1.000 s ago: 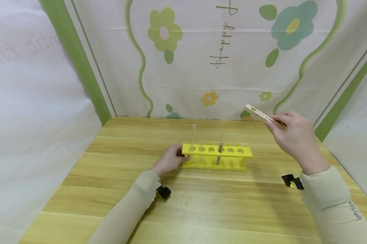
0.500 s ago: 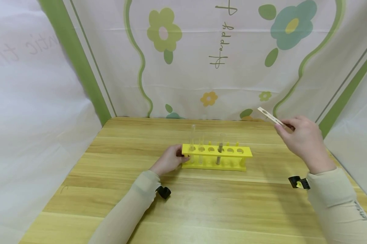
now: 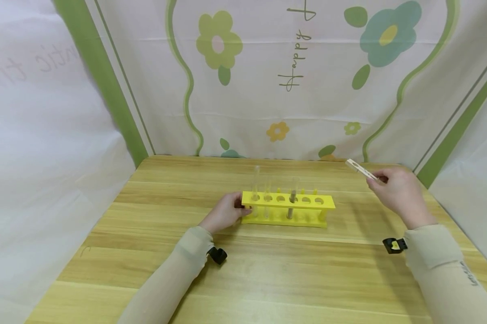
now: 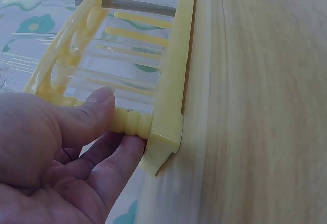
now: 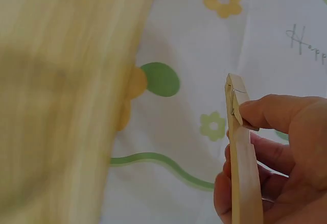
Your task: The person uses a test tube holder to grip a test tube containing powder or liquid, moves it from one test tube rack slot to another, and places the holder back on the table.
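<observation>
A yellow test tube rack (image 3: 328,202) stands upright on the table. My left hand (image 3: 223,212) holds its left end; the left wrist view shows thumb and fingers around the ridged end post (image 4: 134,124). Two clear test tubes stand in the left holes, one tube (image 3: 257,173) reaching higher than the other. Farther right, a third test tube (image 3: 290,211) contains something dark grey. Off to the rack's right, my right hand (image 3: 401,193) pinches a wooden test tube holder (image 5: 245,178) above the table, its far end pointing left and away from me.
The wood-grain table (image 3: 243,274) extends toward me in front of the rack. Behind it hangs a white cloth backdrop (image 3: 243,99) printed with flowers, and a cloth wall (image 3: 53,148) closes the left side. Black wrist cameras sit at both cuffs.
My right hand has shifted a little right with the test tube holder, then lowered toward the table. The left hand and the rack stay in place.
</observation>
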`<state>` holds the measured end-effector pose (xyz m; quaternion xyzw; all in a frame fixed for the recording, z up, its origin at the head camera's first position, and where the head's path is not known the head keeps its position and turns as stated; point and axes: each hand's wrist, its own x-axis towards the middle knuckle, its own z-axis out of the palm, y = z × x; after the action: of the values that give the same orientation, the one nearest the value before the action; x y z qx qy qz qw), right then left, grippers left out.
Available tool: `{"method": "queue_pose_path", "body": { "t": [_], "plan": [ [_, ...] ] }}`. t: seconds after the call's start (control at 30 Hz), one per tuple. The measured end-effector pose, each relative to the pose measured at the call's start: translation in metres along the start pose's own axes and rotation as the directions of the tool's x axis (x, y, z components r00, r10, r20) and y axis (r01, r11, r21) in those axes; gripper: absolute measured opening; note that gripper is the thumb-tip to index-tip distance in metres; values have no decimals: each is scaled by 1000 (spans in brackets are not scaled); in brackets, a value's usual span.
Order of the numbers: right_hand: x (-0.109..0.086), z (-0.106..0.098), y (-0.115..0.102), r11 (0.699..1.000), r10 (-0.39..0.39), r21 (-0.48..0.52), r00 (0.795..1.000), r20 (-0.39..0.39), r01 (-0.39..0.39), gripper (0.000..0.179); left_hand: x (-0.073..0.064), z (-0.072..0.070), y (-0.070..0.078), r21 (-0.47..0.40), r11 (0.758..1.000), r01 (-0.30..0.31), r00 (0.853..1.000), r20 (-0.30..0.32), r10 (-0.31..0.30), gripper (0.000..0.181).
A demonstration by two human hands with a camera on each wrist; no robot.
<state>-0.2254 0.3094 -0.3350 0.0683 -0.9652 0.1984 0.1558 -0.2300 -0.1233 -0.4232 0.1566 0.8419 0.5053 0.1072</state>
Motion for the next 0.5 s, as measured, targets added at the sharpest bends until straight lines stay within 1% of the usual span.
{"method": "queue_pose_path", "body": {
  "t": [0.1, 0.2, 0.33, 0.5],
  "plan": [
    [2, 7, 11, 999, 32, -14, 998, 62, -31, 31, 0, 0, 1, 4, 1000, 4, 1000, -3, -4, 15],
    [4, 14, 21, 997, 77, -28, 984, 163, -73, 35, 0, 0, 1, 0, 1000, 8, 1000, -5, -8, 15],
    [7, 20, 30, 990, 140, -53, 946, 291, -130, 41, -1, 0, 1, -8, 1000, 8, 1000, -2, -8, 17],
    [12, 27, 32, 985, 169, -88, 901, 400, -145, 40, -1, 0, 1, -15, 1000, 5, 1000, 0, -5, 18]
  ]
}}
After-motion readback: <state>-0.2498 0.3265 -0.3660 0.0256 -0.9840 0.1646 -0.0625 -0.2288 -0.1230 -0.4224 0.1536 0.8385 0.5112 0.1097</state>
